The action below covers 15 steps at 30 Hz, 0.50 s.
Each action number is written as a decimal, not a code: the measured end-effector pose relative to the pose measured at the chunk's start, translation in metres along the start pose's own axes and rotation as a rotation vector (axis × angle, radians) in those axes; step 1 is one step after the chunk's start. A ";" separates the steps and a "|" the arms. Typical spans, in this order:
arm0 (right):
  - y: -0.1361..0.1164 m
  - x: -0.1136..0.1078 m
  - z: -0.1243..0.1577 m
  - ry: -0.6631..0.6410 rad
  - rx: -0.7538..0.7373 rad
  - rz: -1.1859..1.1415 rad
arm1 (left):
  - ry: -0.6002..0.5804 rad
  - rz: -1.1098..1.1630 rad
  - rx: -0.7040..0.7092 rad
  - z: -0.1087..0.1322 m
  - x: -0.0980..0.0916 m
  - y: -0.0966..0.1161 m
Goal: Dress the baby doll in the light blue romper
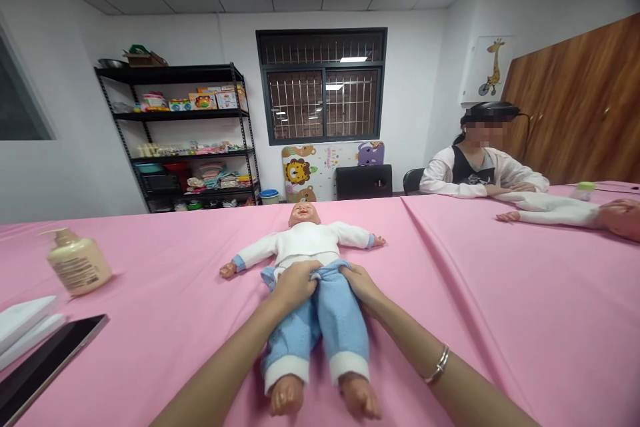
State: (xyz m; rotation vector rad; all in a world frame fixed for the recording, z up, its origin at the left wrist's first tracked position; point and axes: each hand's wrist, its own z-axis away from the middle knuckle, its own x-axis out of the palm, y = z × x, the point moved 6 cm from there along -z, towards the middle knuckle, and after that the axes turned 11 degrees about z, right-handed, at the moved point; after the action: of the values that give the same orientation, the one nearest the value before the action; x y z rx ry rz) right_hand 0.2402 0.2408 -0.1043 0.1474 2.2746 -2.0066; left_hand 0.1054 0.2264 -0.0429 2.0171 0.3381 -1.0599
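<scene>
A baby doll lies on its back on the pink-covered table, feet toward me and arms spread. It wears a white top with blue cuffs and light blue pants with white ankle bands. My left hand is closed on the waistband near the middle of the doll's belly. At the waistband's right side, my right hand grips the cloth, its fingers partly hidden. The waistband is bunched between my hands, and the doll's bare feet stick out of the pant legs.
A pump bottle stands at the left, near white folded items and a dark tablet or phone. Across the table at the right sits a person beside a second doll. Black shelves stand against the back wall.
</scene>
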 end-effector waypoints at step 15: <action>-0.003 -0.024 -0.009 0.078 -0.126 0.026 | 0.069 0.639 -0.227 0.017 -0.044 -0.077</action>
State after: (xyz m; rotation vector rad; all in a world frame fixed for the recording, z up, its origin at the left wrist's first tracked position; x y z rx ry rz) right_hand 0.2637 0.2496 -0.0967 0.2466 2.4248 -1.8703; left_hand 0.0264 0.2680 -0.0551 1.7731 -0.1480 -0.5259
